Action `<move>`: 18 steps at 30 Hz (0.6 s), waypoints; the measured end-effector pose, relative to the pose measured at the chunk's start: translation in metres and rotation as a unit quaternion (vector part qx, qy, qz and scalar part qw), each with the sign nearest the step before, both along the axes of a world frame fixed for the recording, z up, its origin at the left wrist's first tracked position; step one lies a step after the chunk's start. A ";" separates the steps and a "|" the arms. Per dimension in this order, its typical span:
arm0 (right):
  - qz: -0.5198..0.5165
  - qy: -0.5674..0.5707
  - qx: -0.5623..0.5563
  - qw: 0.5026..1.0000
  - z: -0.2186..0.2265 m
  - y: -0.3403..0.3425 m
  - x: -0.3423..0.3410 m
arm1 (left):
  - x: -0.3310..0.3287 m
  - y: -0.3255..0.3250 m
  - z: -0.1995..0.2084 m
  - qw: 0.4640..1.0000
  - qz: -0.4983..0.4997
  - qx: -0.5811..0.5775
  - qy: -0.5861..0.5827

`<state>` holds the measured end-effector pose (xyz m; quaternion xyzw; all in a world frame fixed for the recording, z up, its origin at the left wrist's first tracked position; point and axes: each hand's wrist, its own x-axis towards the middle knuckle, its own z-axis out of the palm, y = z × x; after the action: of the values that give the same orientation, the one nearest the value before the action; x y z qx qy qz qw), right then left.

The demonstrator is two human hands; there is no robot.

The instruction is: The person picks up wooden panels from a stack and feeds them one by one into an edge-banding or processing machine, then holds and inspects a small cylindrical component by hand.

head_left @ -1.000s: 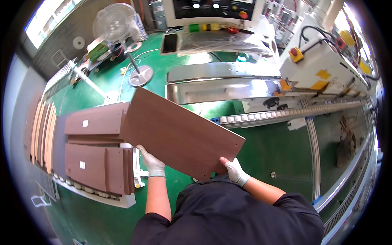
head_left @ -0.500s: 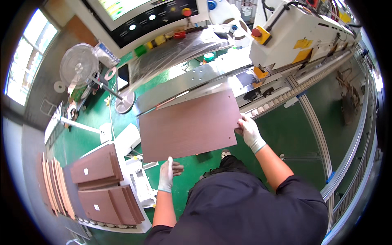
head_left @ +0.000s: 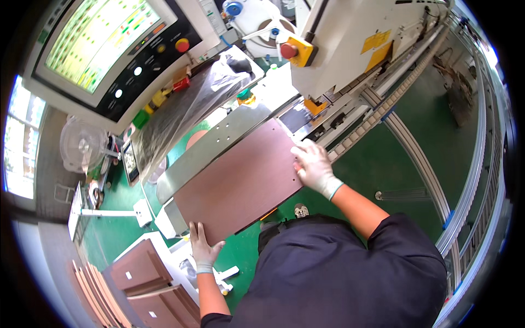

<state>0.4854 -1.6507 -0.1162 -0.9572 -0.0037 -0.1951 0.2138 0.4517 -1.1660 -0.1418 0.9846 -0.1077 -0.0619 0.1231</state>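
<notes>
Brown wood-toned sheet made up the panel (head_left: 238, 186), which lay slanted across the centre of the frame, its upper long edge just beside a grey metal plate (head_left: 197, 157). What bore it from beneath could not be seen. The left hand (head_left: 204, 252), gloved, was at the panel's lower-left end, its fingers (head_left: 193, 232) spread and the thumb held apart, the tips at the edge. The right hand (head_left: 317, 167), also gloved, lay at the right-hand short edge near small drilled holes (head_left: 293, 179), its fingers bent against the panel; whether they pinched it from below was hidden.

The panel looked stiff and flat, probably of moderate weight, with a smooth face on which gloved fingers might slip and corners that could chip. Its two short ends seemed the best places to take hold, sharing the load between both hands. A white machine housing (head_left: 339, 60) stood at the upper right, and similar brown boards (head_left: 139, 266) lay stacked at the lower left.
</notes>
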 end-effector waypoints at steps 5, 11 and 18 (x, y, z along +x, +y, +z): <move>0.187 0.068 0.003 0.980 -0.002 0.042 -0.034 | 0.003 -0.039 -0.015 0.999 -0.012 -0.023 -0.041; 0.070 0.001 0.001 0.998 -0.023 0.020 -0.019 | 0.005 -0.109 -0.017 0.999 -0.013 -0.001 -0.042; 0.044 -0.043 0.014 0.998 -0.027 -0.001 -0.009 | 0.008 -0.119 -0.029 0.997 -0.034 -0.024 -0.067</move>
<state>0.4761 -1.6515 -0.1433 -0.9437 -0.0527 -0.2266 0.2350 0.4602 -1.2851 -0.1707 0.9790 -0.1506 0.0031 0.1370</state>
